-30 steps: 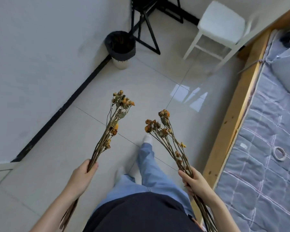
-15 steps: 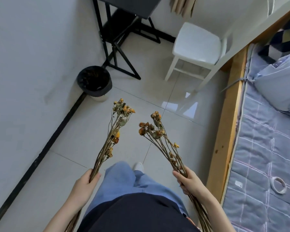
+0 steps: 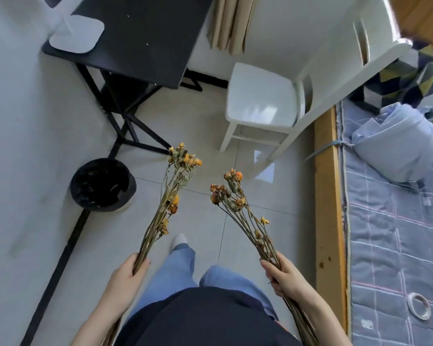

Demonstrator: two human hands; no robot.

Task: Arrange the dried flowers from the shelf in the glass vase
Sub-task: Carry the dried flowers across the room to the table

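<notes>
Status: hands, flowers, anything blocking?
Both full: left hand grips one flower bunch, right hand grips the second bunch. No glass vase in view. Ahead on the floor: black bin, white chair.

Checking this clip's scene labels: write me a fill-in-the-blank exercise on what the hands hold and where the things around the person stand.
The left hand grips one bunch of dried orange-yellow flowers and the right hand a second bunch, so ___ bunches are held.
The round black waste bin stands on the person's ___ side.
The white chair stands between the black desk and the wooden-framed ___.
Missing words: two; left; bed.
</notes>
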